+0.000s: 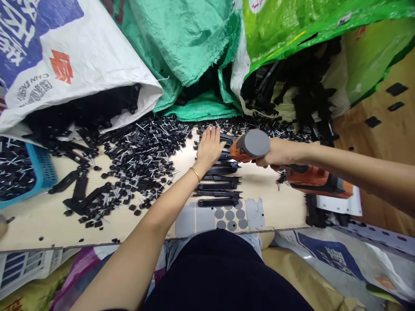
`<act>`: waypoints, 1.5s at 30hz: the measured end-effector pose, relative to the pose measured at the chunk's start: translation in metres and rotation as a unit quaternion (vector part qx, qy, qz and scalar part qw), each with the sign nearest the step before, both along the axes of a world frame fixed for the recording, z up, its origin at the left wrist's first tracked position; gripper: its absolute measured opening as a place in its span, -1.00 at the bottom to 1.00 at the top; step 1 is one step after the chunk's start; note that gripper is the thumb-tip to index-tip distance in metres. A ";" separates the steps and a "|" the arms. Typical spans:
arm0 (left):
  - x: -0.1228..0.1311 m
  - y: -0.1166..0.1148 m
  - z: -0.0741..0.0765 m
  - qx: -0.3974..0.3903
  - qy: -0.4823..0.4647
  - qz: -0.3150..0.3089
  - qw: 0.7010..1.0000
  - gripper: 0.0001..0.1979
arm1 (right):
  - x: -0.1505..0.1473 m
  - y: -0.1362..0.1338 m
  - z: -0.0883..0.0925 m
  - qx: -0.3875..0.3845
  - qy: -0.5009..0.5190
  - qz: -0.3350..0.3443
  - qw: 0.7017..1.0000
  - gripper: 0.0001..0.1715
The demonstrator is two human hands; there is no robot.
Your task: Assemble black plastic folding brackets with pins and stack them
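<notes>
My left hand [209, 149], with a gold bangle at its wrist, lies flat with fingers stretched over the far end of a row of long black plastic parts [218, 186]. My right hand [275, 152] is wrapped round the handle of an orange cordless rivet gun [238, 149]. The tool's round grey end faces up at me, and its battery end reaches right under my forearm. Its nose is hidden beneath the body, so I cannot tell whether it touches a part. Left of the row spreads a heap of small black pieces with silver pins [142, 151].
Open woven sacks, one white [97, 56], one teal [181, 39] and one bright green [292, 30], line the back with black parts inside. A blue basket [43, 166] stands at the left. Grey patches and discs [229, 215] lie on the table's front edge.
</notes>
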State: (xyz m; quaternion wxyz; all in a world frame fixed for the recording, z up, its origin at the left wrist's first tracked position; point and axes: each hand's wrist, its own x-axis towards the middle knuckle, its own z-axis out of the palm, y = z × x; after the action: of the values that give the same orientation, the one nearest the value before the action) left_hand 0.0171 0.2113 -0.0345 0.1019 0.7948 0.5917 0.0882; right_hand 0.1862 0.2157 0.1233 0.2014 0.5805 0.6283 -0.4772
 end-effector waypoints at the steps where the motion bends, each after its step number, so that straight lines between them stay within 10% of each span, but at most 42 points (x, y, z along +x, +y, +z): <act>1: 0.000 0.000 0.000 0.000 0.000 -0.004 1.000 -0.42 | 0.000 0.001 -0.001 0.002 -0.002 0.003 1.000 -0.79; 14: -0.012 -0.054 0.009 -0.009 0.009 -0.013 1.000 -0.36 | 0.025 -0.050 0.005 -0.046 0.039 -0.074 0.995 -0.53; 26: -0.012 -0.055 0.012 -0.010 0.019 -0.054 0.998 -0.38 | 0.017 -0.052 -0.006 -0.017 0.009 -0.026 0.999 -0.58; 36: -0.015 -0.111 0.016 -0.021 0.022 -0.077 0.997 -0.43 | 0.026 -0.097 -0.001 -0.047 0.037 -0.041 0.997 -0.45; 45: -0.017 -0.103 0.012 -0.009 0.034 -0.098 0.995 -0.47 | 0.012 -0.087 -0.010 -0.030 0.010 -0.016 0.999 -0.49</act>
State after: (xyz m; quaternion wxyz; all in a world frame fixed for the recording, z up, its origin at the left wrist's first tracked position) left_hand -0.0003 0.1081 -0.0229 0.0970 0.8505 0.5150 0.0451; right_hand 0.1979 0.1285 0.1128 0.2047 0.5798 0.6063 -0.5044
